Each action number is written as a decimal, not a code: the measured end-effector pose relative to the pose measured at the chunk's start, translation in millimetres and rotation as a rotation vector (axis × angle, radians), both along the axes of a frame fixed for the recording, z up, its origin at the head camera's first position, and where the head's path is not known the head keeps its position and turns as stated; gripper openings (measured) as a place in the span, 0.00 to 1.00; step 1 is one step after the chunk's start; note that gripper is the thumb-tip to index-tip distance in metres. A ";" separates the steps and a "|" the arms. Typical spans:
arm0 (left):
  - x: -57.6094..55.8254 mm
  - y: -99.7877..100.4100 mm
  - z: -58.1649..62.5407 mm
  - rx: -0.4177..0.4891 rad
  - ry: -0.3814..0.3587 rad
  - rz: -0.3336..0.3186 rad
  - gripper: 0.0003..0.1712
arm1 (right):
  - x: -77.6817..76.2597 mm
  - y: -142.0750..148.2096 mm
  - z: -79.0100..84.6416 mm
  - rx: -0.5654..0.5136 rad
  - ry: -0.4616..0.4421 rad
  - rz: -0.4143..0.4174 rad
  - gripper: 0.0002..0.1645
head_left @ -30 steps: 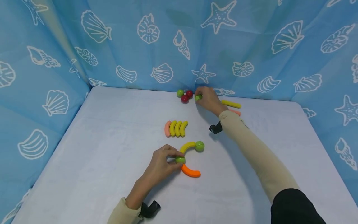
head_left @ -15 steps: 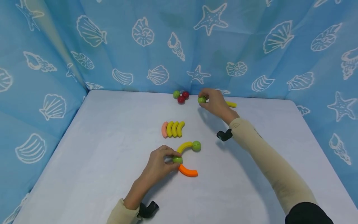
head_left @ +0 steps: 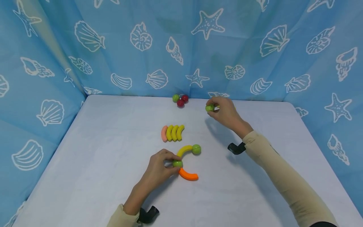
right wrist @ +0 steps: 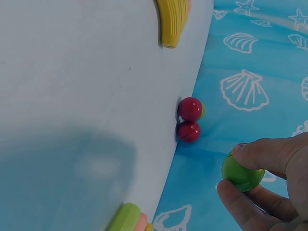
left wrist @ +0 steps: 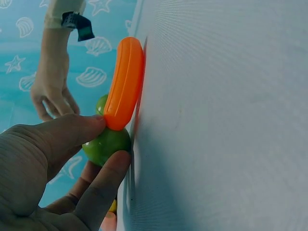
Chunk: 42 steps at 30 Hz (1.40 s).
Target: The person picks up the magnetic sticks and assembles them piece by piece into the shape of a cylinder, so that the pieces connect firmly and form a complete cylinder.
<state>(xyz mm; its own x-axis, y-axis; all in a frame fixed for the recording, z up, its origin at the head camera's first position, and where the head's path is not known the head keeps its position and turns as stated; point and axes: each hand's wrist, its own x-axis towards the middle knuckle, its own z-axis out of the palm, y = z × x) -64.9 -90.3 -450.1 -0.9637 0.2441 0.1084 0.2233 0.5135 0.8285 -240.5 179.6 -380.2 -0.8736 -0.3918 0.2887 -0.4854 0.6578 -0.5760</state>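
head view: forward, down | wrist views: close, sideways | shared: table (head_left: 241,192)

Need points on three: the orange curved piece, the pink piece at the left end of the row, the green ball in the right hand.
Orange curved piece (left wrist: 125,84): left wrist view, middle of its length.
Pink piece (head_left: 164,134): head view, middle of its top.
Green ball (right wrist: 241,176) in right hand (right wrist: 296,185): right wrist view, middle of exposed side.

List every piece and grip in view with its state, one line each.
Left grip: pinching
Left green ball: pinched
Right grip: pinching
Right green ball: pinched, midair
Orange arc: lying
Loose green ball: unheld
Single yellow arc: lying, touching that ball
Pink arc and three yellow arcs: lying side by side
Two red balls and far green ball: unheld, clustered
Green stick: partly out of frame
Pink piece, yellow piece: mostly hidden
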 end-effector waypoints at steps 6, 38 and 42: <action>0.4 0.1 0.1 -0.002 0.005 0.008 0.15 | 14.6 7.8 -1.4 -0.027 0.015 0.015 0.13; 0.5 0.6 -0.7 0.002 -0.021 0.014 0.15 | 79.4 24.9 -18.8 0.004 0.078 0.072 0.18; 0.3 -0.3 -0.2 0.008 -0.044 0.012 0.15 | 87.3 24.5 -20.3 -0.006 0.050 0.056 0.18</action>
<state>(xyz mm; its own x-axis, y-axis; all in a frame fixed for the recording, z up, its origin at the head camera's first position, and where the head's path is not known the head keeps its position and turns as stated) -64.6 -90.7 -450.3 -0.9704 0.2318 0.0683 0.1808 0.5089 0.8416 -153.2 204.0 -400.6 -0.8349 -0.4375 0.3338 -0.5493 0.6258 -0.5538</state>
